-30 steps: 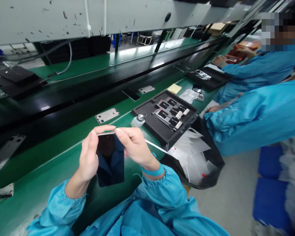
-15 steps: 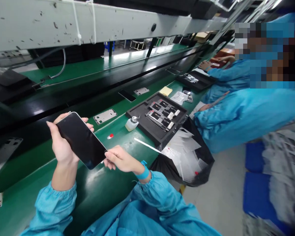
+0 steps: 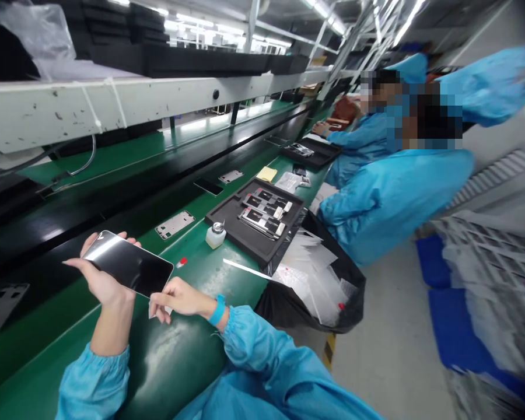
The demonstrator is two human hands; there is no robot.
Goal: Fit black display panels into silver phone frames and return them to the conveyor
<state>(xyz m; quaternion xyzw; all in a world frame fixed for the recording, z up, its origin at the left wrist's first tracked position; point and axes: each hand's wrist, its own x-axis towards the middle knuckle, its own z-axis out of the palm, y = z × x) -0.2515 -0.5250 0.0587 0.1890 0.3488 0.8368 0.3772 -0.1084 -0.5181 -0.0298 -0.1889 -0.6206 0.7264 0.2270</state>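
My left hand holds a smartphone from beneath, its glossy black screen facing up and tilted, with a light reflection at one end. The thumb lies along the near edge and the fingertips show past the far edge. At the phone's lower right corner is my right hand, fingers curled in a pinch. A small pale edge shows under those fingers, but what it belongs to is too small to tell. A red-capped small item and a bottle with a metal top stand on the green bench beyond my right hand.
A black foam tray holds several phone parts. Metal phone frames and a black screen panel lie along the conveyor side. A black bag of clear sheets hangs at the bench edge. Co-workers in blue sit at right.
My view has lifted and shifted, showing more of the room. The phone has turned flatter in my left hand, and my right hand has slid along to its near edge by the lower corner.
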